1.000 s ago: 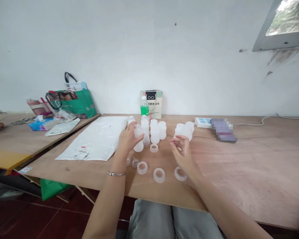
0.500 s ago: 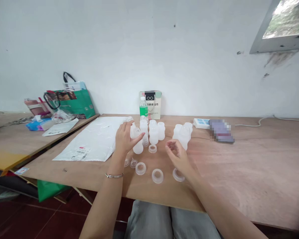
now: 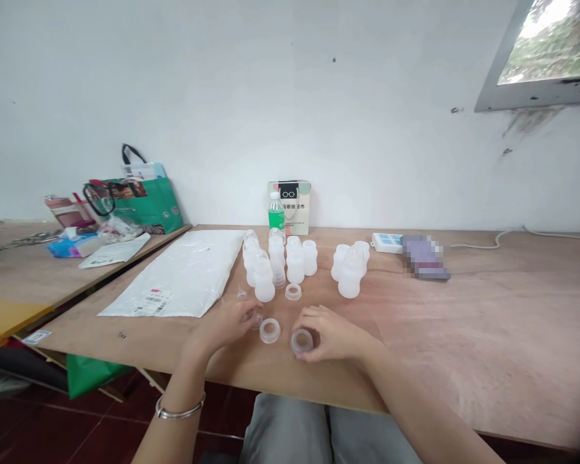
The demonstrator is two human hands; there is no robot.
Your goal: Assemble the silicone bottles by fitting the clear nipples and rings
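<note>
Stretching along wall: wooden table. White mailer bag near left edge. Left hand near front edge, fingers curled downward; grip cannot be told. Right hand farther right, thumb and fingers apart around plastic ring; grip unclear. Milky bottles standing toward back edge. Clear nipples beside left hand.

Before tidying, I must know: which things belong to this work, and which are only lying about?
Likely work:
- frosted white waisted plastic bottles
- translucent plastic rings
- small clear plastic pieces

Likely lying about:
- flat white plastic mailer
- green shopping bag with handles
</note>
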